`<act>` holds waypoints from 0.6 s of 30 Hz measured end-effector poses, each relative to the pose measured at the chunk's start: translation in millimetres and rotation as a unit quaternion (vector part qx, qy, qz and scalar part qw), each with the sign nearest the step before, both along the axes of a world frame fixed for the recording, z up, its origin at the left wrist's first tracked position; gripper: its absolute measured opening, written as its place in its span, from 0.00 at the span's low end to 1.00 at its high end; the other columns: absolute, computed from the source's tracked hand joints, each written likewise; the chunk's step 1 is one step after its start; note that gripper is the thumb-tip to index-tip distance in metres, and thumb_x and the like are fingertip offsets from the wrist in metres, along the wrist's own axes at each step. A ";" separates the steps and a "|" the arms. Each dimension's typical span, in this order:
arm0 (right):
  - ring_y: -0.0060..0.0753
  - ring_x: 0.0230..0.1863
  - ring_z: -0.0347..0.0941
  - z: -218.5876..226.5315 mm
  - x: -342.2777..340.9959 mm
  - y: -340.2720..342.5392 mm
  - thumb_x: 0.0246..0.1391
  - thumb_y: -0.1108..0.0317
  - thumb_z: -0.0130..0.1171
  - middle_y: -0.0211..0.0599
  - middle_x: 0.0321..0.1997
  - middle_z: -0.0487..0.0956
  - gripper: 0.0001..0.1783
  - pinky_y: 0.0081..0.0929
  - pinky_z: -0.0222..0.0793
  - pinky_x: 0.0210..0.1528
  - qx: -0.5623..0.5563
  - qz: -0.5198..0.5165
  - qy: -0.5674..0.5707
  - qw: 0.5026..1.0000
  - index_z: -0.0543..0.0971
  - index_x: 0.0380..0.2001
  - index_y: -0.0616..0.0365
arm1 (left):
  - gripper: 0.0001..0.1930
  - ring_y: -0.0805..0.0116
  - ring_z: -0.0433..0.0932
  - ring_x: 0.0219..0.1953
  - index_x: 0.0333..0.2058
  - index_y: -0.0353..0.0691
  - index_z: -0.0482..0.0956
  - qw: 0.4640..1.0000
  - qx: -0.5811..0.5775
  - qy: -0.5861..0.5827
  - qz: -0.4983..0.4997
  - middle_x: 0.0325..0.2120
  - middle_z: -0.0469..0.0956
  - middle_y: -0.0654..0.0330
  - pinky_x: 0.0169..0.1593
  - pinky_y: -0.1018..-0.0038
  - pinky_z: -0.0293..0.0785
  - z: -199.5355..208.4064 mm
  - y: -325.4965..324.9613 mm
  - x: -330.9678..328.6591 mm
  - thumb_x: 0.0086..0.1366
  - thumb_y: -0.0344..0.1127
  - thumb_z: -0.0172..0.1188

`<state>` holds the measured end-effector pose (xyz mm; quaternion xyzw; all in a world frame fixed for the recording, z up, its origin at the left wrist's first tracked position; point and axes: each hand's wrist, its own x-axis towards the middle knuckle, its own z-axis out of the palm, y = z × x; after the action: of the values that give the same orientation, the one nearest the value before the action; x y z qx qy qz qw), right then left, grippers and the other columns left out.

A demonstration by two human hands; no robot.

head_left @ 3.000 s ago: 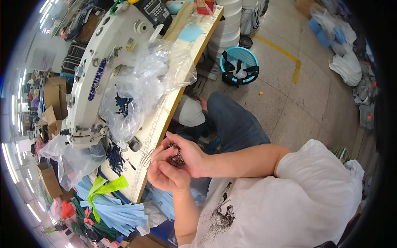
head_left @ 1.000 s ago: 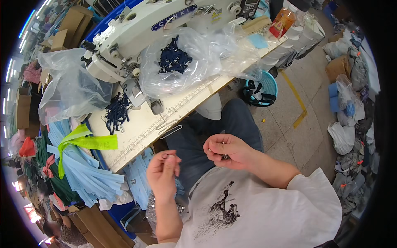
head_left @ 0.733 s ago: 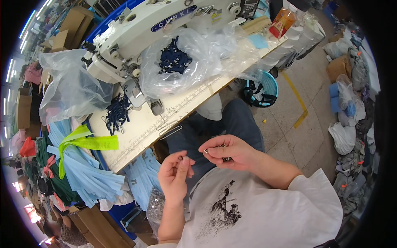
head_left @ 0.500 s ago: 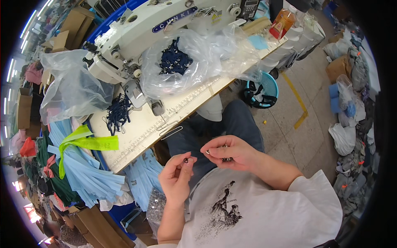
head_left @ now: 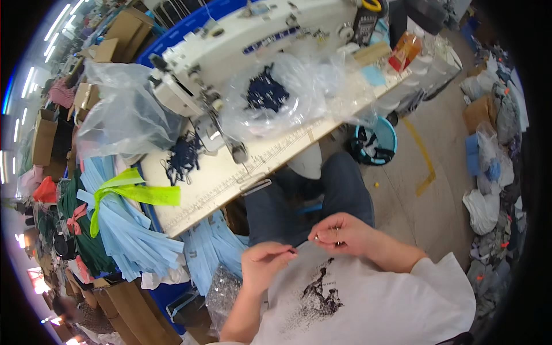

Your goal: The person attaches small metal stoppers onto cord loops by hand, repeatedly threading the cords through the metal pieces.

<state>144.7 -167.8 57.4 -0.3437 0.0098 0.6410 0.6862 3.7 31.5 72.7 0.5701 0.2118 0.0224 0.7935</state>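
In front of my white shirt, both hands are raised close together but apart. My left hand [head_left: 267, 266] is closed in a pinch, with a tiny dark piece [head_left: 294, 251] at its fingertips. My right hand [head_left: 351, 234] is closed around several small shiny metal pieces [head_left: 340, 244]. One of these shows at its thumb and fingertip, facing the left hand. The exact kind of these pieces is too small to make out. Below my left forearm lies a clear bag of small shiny pieces [head_left: 223, 290].
Ahead stands a white sewing machine [head_left: 178, 95] on a table [head_left: 213, 192]. Dark blue cord pieces [head_left: 267, 92] fill a clear bag; another dark blue pile [head_left: 184, 158] lies left. Light blue strips [head_left: 123, 233] hang at the table's left end. A light blue basket [head_left: 386, 135] stands right.
The whole view has shifted, so the table sits further right and lower. My left hand has turned, its fingertips now pointing right toward the right hand. Both hands keep their small pieces.
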 end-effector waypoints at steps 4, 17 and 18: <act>0.15 0.23 0.61 -2.0 -3.2 2.1 0.60 0.64 0.58 0.29 0.27 0.73 0.16 0.13 0.51 0.18 0.025 -0.025 0.016 0.999 0.78 0.45 0.65 | 0.06 0.76 0.75 0.22 0.37 0.30 0.78 0.995 -0.059 0.034 0.076 0.31 0.82 0.49 0.24 0.82 0.71 3.4 -6.5 1.7 0.61 0.21 0.60; 0.14 0.25 0.61 34.6 13.7 33.1 0.62 0.62 0.56 0.27 0.28 0.70 0.14 0.13 0.53 0.21 0.025 -0.095 -0.031 0.995 0.77 0.41 0.63 | 0.02 0.83 0.63 0.27 0.34 0.34 0.72 0.976 0.183 -0.094 0.072 0.24 0.67 0.69 0.30 0.86 0.58 38.2 -24.4 40.6 0.66 0.25 0.56; 0.15 0.24 0.61 32.9 12.8 34.0 0.62 0.61 0.56 0.28 0.28 0.71 0.14 0.14 0.53 0.20 0.029 -0.095 -0.033 0.995 0.77 0.40 0.62 | 0.02 0.82 0.63 0.27 0.34 0.34 0.71 0.970 0.215 -0.093 0.065 0.24 0.68 0.68 0.31 0.85 0.59 36.2 -24.9 41.1 0.65 0.25 0.55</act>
<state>157.6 -133.8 90.3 -0.3422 0.0006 0.5612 0.7536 44.8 6.6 108.9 0.7079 0.1640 0.1722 0.6651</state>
